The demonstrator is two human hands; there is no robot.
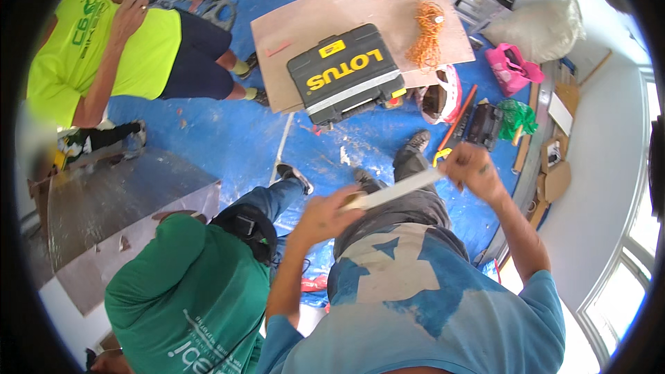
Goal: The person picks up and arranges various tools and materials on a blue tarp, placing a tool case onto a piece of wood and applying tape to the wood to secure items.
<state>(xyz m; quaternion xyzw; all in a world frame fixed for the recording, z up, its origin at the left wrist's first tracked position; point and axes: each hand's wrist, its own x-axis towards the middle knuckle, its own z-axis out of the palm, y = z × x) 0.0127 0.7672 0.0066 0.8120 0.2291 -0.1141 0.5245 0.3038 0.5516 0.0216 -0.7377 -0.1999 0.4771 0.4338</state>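
In front of my body a flat white strip [402, 190], which looks like masking tape, stretches between my two hands. My left hand [325, 217] is closed around a cream-coloured piece, perhaps the roll, at the strip's lower left end; motion blurs it. The strip's upper right end is pinched in the fingers of my right hand [472, 170], held a little higher. Both hands are in the air above my legs, apart from the table.
A black tool case [346, 73] and a coil of orange cord [426, 34] lie on a wooden tabletop [277, 28] ahead. A co-worker in green [187, 291] stands close on my left, another in yellow [138, 55] farther off. Blue sheeting [201, 125] covers the floor. A pink bag [512, 69] sits right.
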